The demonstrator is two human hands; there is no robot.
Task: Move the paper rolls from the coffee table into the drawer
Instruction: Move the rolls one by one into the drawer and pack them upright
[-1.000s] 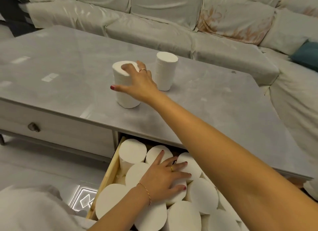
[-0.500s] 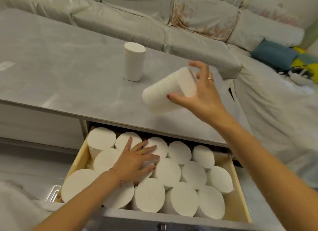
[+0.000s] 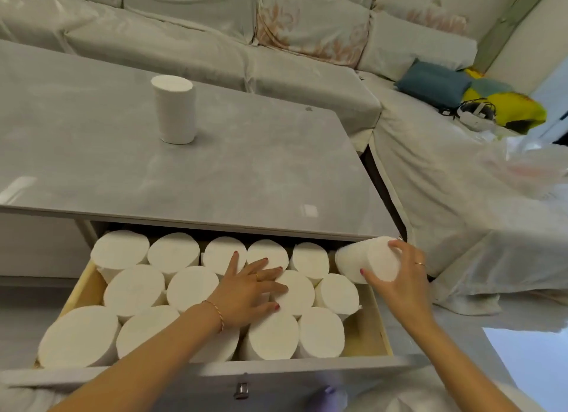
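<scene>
Head view: The drawer (image 3: 379,322) is pulled out below the coffee table (image 3: 215,172) and packed with upright rolls (image 3: 135,288). The left hand (image 3: 249,291) lies open, fingers spread flat on the roll tops near the drawer's middle. The right hand (image 3: 402,276) grips a tilted roll (image 3: 365,259) by its end, at the drawer's right rear corner, just under the table edge. A last roll (image 3: 175,109) stands upright on the table. A sofa (image 3: 215,33) runs behind the table.
</scene>
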